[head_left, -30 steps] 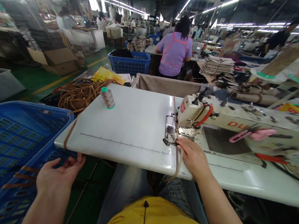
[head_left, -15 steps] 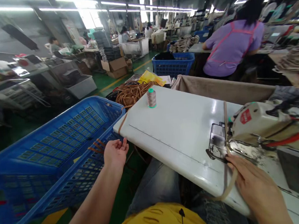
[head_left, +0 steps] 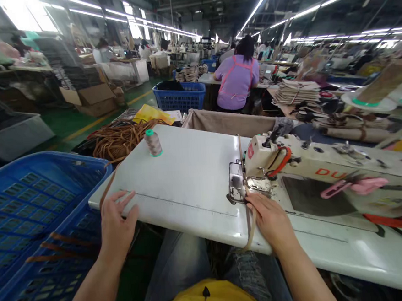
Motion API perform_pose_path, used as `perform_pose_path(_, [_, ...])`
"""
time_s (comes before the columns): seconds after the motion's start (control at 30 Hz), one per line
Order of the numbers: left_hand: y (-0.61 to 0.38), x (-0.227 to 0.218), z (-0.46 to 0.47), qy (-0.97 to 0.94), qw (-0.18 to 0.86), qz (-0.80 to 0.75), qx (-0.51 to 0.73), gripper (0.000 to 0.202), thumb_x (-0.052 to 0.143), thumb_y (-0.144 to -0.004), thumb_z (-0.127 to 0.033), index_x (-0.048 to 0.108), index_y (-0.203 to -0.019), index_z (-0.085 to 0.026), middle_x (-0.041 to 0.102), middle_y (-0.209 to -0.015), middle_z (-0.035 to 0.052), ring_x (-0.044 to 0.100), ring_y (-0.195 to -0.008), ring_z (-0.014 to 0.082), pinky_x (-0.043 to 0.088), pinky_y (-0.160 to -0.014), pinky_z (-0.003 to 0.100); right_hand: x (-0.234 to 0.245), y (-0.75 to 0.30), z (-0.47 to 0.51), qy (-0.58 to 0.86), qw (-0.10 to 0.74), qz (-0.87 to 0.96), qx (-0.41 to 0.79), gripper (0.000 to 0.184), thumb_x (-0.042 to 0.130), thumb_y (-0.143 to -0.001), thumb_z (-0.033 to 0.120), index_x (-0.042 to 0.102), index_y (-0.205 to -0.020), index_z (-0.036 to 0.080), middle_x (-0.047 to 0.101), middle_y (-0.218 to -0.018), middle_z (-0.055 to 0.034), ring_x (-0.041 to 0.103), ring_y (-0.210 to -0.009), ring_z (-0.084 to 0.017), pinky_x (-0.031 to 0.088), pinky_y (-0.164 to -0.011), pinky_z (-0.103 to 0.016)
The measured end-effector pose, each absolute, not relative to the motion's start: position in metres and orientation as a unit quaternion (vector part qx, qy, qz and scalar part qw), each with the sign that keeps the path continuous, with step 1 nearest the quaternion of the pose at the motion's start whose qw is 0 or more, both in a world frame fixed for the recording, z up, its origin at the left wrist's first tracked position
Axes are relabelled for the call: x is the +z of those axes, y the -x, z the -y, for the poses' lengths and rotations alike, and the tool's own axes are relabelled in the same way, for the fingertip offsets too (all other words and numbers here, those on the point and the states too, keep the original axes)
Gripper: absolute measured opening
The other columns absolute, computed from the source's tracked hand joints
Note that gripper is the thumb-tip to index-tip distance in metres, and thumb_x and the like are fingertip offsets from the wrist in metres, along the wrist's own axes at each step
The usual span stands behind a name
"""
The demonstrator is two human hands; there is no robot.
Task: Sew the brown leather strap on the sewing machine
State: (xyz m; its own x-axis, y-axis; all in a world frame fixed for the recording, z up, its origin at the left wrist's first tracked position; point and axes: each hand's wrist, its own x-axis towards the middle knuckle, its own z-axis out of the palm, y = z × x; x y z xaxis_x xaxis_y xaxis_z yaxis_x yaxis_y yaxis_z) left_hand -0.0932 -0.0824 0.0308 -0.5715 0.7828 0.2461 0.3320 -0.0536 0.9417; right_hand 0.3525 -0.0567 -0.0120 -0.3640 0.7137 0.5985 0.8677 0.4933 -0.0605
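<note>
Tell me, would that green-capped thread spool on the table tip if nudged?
Probably. The thread spool stands upright, tall and narrow on a smooth white table, so a push near the top may topple it. Once down, its round body would likely roll.

Lighting bright and even, from long fluorescent tubes running across the ceiling; overexposed window glare at upper left. White table reflects a soft sheen, shadows weak. Wide-angle distortion bends the frame edges; far background soft, objects at the right edge slightly blurred.
</note>
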Motion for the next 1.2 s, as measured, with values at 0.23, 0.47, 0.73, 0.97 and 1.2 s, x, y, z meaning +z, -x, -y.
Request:
perform_pose_path(0.23, [0.116,0.009,0.063,-0.578,-0.037,-0.748,0.322,0.052,0.064,-0.085,-0.038,0.052,-0.129,-0.013,0.056,-0.137,0.0288,0.054,-0.129,0.0517,0.019,-0.121,0.075,-0.011,-0.352,0.059,0.486,0.286,0.812,-0.146,0.029,0.054,-0.107,0.032,0.077,-0.119,0.019,0.078,-0.123,-0.0091,0.075,-0.115,-0.026,0.062,-0.1,-0.045])
perform_pose_path(0.47, [0.114,0.027,0.048,-0.537,-0.006,-0.751,0.384,0.046,0.068,-0.085,-0.035,0.057,-0.125,-0.018,0.064,-0.105,0.0151,0.066,-0.096,0.0394,0.033,-0.116,0.068,-0.01,-0.351,0.056,0.471,0.296,0.815,-0.158,0.029,0.054,-0.107,0.032,0.077,-0.118,0.019,0.079,-0.121,-0.0095,0.076,-0.111,-0.026,0.063,-0.098,-0.044])
perform_pose_path(0.73, [0.056,0.025,0.024,-0.583,0.164,-0.623,0.495,0.032,0.072,-0.074,-0.004,0.069,-0.099,-0.022,0.063,-0.119,0.0105,0.058,-0.117,0.0318,0.039,-0.119,0.044,-0.007,-0.351,0.058,0.485,0.281,0.815,-0.147,0.029,0.053,-0.107,0.03,0.077,-0.119,0.019,0.078,-0.123,-0.0094,0.075,-0.116,-0.027,0.063,-0.099,-0.045])
perform_pose_path(0.97, [0.021,0.014,0.013,-0.657,0.166,-0.574,0.459,0.025,0.065,-0.08,-0.013,0.068,-0.103,-0.022,0.06,-0.126,0.0124,0.058,-0.118,0.0321,0.041,-0.118,0.048,-0.004,-0.349,0.063,0.507,0.268,0.81,-0.124,0.028,0.055,-0.107,0.029,0.077,-0.12,0.019,0.078,-0.125,-0.0096,0.073,-0.119,-0.026,0.062,-0.101,-0.045])
perform_pose_path(1.2, [-0.011,0.009,0.004,-0.706,0.196,-0.529,0.429,0.022,0.056,-0.084,-0.023,0.065,-0.105,-0.022,0.064,-0.123,0.0133,0.058,-0.123,0.0331,0.042,-0.117,0.051,-0.003,-0.346,0.065,0.525,0.27,0.801,-0.099,0.027,0.054,-0.107,0.029,0.076,-0.121,0.019,0.077,-0.125,-0.0093,0.072,-0.12,-0.025,0.06,-0.103,-0.043])
